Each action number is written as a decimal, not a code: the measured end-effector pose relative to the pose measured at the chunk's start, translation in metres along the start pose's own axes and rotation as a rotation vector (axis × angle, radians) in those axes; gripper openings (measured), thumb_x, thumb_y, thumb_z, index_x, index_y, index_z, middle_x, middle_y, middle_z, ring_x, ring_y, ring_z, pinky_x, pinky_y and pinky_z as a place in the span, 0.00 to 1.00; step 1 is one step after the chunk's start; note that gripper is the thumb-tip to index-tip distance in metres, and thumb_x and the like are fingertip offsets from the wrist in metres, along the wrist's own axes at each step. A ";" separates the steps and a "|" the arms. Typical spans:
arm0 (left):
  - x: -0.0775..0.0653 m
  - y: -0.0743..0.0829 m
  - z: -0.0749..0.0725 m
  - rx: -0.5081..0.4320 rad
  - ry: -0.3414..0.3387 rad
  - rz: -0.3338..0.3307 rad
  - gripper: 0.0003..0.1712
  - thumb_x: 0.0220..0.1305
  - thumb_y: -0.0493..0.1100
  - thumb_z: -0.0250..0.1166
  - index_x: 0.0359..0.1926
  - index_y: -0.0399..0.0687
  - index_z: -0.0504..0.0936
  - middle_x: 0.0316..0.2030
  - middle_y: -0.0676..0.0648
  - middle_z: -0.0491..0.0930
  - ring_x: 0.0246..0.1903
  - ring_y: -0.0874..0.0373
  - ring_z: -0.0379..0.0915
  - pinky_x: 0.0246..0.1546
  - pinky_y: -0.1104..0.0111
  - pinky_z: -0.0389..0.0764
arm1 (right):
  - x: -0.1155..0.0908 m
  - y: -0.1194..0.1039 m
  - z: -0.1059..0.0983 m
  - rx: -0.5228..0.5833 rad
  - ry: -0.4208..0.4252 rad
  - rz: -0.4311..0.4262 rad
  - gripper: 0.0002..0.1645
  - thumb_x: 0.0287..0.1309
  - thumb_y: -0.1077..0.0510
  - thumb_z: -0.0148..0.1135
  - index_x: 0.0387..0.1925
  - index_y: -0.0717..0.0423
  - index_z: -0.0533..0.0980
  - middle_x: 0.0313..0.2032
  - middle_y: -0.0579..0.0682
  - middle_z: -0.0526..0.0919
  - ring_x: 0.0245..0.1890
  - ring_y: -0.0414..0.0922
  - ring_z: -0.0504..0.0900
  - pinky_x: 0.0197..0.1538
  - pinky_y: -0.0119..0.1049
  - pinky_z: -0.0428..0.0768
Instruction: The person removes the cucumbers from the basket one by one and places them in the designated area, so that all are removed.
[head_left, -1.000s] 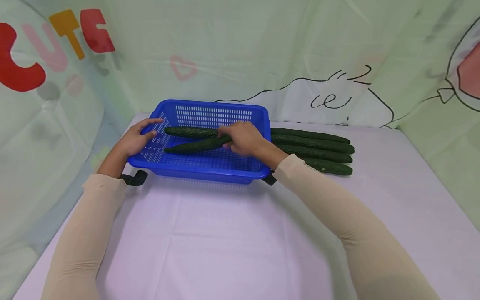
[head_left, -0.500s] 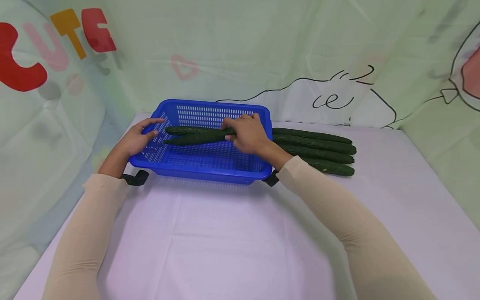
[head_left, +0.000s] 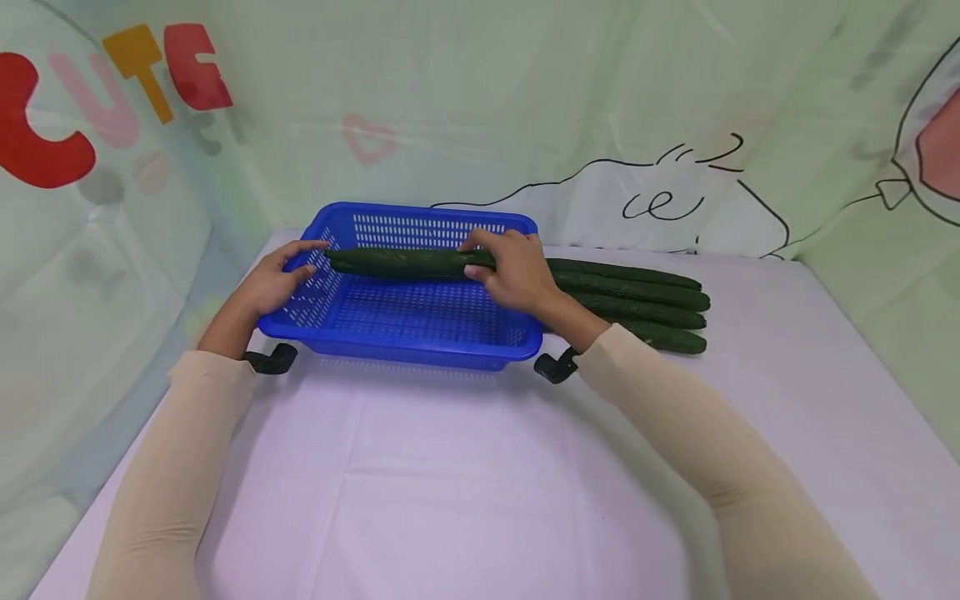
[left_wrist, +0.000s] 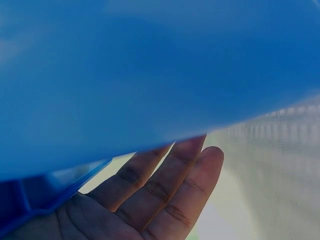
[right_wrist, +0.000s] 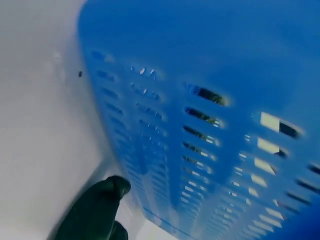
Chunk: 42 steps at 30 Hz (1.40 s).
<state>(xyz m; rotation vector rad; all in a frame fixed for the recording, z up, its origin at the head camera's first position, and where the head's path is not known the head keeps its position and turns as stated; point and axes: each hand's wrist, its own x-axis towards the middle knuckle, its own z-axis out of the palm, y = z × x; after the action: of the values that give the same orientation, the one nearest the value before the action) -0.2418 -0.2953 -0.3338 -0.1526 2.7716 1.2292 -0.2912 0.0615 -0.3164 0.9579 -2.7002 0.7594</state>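
Observation:
In the head view, my right hand point(head_left: 517, 271) pinches the right end of a long dark green cucumber point(head_left: 405, 264) between thumb and fingers. This cucumber lies across the back part of a blue slotted plastic basket point(head_left: 420, 343), overlapping the other cucumber there, which is mostly hidden. My left hand point(head_left: 272, 279) holds the basket's left rim, thumb and index finger over it. In the left wrist view, several fingers point(left_wrist: 192, 195) reach below the blue rim. The right wrist view shows the basket's slotted outer wall point(right_wrist: 170, 115), with green showing through some slots.
Several more cucumbers point(head_left: 637, 292) lie side by side right of the basket, partly hidden by my right arm; one end point(right_wrist: 95, 210) shows close up in the right wrist view. A white cloth covers the table point(head_left: 465, 467). A printed curtain point(head_left: 465, 100) hangs behind and beside it.
My right hand has moved right and slightly back with the cucumber, bringing it from the basket's middle up against the other cucumber. My left hand stays at the rim.

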 end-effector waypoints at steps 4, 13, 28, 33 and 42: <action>0.000 0.000 0.000 0.007 -0.005 -0.002 0.28 0.77 0.47 0.46 0.75 0.61 0.59 0.77 0.36 0.48 0.65 0.32 0.62 0.58 0.41 0.72 | -0.016 0.002 -0.013 0.014 0.042 -0.003 0.15 0.64 0.53 0.63 0.52 0.46 0.79 0.51 0.51 0.86 0.54 0.57 0.77 0.59 0.58 0.63; -0.001 0.001 0.001 0.017 -0.002 0.006 0.28 0.77 0.47 0.46 0.75 0.61 0.59 0.76 0.36 0.50 0.61 0.35 0.66 0.49 0.52 0.77 | -0.064 0.014 -0.051 0.006 0.105 0.032 0.18 0.60 0.57 0.67 0.52 0.52 0.78 0.52 0.56 0.85 0.52 0.60 0.79 0.58 0.59 0.69; -0.001 0.000 0.001 0.007 -0.005 0.017 0.28 0.77 0.48 0.46 0.75 0.60 0.59 0.77 0.37 0.47 0.63 0.34 0.63 0.53 0.47 0.73 | -0.139 0.034 -0.091 -0.014 0.166 0.023 0.22 0.52 0.63 0.73 0.50 0.55 0.79 0.46 0.55 0.86 0.42 0.50 0.81 0.41 0.42 0.72; 0.000 0.001 0.001 -0.004 -0.014 0.005 0.28 0.77 0.48 0.45 0.75 0.60 0.58 0.77 0.37 0.46 0.65 0.32 0.61 0.57 0.41 0.72 | -0.160 0.044 -0.097 -0.019 0.150 0.034 0.23 0.49 0.66 0.74 0.49 0.55 0.79 0.46 0.53 0.86 0.51 0.55 0.80 0.50 0.50 0.74; -0.002 0.002 0.001 -0.007 -0.006 0.005 0.28 0.77 0.47 0.46 0.75 0.60 0.58 0.77 0.36 0.47 0.66 0.31 0.60 0.60 0.39 0.69 | -0.198 0.065 -0.118 -0.088 0.222 0.037 0.28 0.41 0.69 0.77 0.48 0.53 0.81 0.42 0.42 0.85 0.48 0.31 0.75 0.47 0.23 0.66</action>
<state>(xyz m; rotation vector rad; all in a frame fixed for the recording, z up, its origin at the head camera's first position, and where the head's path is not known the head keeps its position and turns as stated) -0.2403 -0.2932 -0.3323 -0.1431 2.7645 1.2390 -0.1791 0.2726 -0.3063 0.7578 -2.5410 0.7024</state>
